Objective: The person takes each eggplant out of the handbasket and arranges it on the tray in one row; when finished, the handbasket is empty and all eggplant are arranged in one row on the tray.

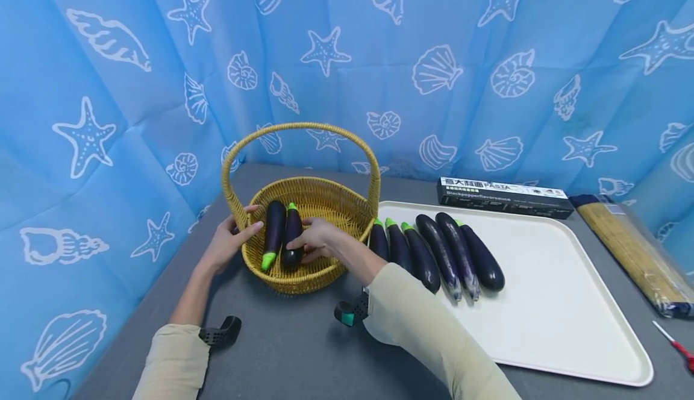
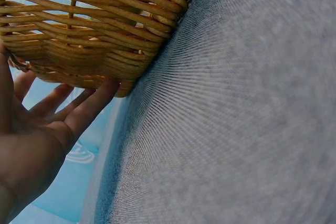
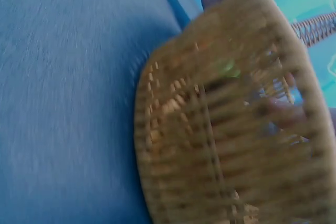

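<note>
i see the left hand (image 1: 226, 244) resting with straight fingers against the outer wall of the wicker basket (image 1: 325, 198), thumb over the rim, holding nothing. the right hand (image 1: 317, 240) reaches into the basket and its fingers curl around one eggplant (image 1: 293, 236), which lies beside a second eggplant (image 1: 273, 231) inside. six more eggplants (image 1: 441, 249) lie in a row on the white tray (image 1: 569, 303), just right of the basket on the grey table (image 1: 293, 346).

Head view looks down; both wrist views closely share the basket (image 1: 309, 237).
</note>
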Demonstrator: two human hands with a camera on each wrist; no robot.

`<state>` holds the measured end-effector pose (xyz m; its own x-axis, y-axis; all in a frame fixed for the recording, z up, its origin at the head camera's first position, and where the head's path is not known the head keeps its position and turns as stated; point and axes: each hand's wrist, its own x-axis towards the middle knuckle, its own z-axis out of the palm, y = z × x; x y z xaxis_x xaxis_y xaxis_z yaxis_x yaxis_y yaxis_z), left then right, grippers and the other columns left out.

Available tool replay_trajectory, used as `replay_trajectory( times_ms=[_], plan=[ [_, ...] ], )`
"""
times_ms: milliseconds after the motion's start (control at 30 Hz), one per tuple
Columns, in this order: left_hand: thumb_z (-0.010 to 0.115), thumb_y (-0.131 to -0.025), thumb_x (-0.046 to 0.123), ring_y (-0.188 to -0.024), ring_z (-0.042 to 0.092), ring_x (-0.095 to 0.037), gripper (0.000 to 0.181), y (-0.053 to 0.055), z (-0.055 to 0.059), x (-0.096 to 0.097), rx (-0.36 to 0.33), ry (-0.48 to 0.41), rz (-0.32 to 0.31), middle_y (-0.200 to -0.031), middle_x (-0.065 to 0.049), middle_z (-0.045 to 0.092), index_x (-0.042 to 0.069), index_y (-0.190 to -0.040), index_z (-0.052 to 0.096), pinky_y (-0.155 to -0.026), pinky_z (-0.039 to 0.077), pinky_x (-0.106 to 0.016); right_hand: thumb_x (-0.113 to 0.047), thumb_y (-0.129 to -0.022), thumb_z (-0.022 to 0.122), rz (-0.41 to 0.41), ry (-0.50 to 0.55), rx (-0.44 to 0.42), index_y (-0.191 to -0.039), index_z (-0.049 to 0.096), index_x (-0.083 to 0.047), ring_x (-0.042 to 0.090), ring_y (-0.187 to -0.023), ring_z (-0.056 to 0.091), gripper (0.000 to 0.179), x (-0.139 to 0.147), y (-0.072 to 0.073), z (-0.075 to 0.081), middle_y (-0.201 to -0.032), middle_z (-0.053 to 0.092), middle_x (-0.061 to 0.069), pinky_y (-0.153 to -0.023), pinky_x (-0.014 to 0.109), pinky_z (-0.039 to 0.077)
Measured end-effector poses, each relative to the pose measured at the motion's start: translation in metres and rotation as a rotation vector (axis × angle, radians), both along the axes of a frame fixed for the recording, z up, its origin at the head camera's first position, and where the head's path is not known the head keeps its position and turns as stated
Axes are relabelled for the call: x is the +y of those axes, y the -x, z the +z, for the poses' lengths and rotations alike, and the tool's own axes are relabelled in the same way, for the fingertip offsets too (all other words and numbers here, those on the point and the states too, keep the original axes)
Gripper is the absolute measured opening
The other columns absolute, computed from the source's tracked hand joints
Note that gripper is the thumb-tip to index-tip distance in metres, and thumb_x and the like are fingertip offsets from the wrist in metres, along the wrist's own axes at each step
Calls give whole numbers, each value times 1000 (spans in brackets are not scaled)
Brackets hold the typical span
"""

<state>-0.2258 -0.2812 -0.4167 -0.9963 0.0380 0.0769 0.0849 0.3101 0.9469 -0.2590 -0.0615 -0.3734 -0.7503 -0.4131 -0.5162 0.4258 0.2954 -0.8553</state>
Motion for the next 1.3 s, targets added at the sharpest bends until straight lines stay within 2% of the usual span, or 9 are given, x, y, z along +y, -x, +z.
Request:
replay_trajectory(
  times_ms=[33,233,567,700,833,1067,1300],
  plan=[
    [61,-95,26,-107,49,-28,58,3,-4,-2,6,4,2,-129,-25,45,8,-145,39,-82,43,-33,3,-84,70,1,2,-4,-149,29,-7,36,-104,56,78,4,2,0,-113,52,21,-74,43,53],
    [61,-95,24,-99,51,-21,57,3,-5,-3,33,11,-4,-123,-25,47,6,-145,39,-79,46,-29,3,-85,69,12,28,-21,-149,28,-9,36,-102,57,77,27,6,7,-114,51,23,-77,44,52],
    [61,-95,26,-102,50,-22,59,3,-4,-1,4,-4,5,-127,-24,45,9,-146,38,-80,45,-28,0,-88,66,90,119,-13,-149,28,-12,36,-110,55,73,56,2,31,-124,48,21,-83,44,50],
    [61,-95,25,-104,49,-22,60,3,-3,-1,-4,-15,-4,-131,-24,43,8,-147,36,-81,45,-27,0,-91,63,137,172,13,-150,27,-13,35,-114,52,70,72,-3,38,-132,42,21,-86,44,48],
    [60,-95,24,-108,47,-24,60,2,-3,-2,-7,-16,-6,-135,-24,41,8,-147,35,-81,44,-26,-1,-91,63,181,207,51,-149,28,-13,33,-114,52,70,88,-8,41,-133,38,21,-86,44,48],
    [61,-95,26,-110,47,-27,61,1,-2,-1,-10,-16,-3,-136,-24,41,8,-147,35,-82,45,-26,-1,-91,63,240,233,101,-151,25,-13,29,-113,51,72,119,-17,48,-127,43,20,-87,46,48],
    [60,-95,29,-111,47,-27,62,0,0,0,-19,-10,0,-137,-24,40,8,-147,35,-82,44,-26,-3,-91,63,280,232,130,-151,22,-11,32,-115,51,73,155,-29,54,-133,40,23,-89,47,46]
  ],
)
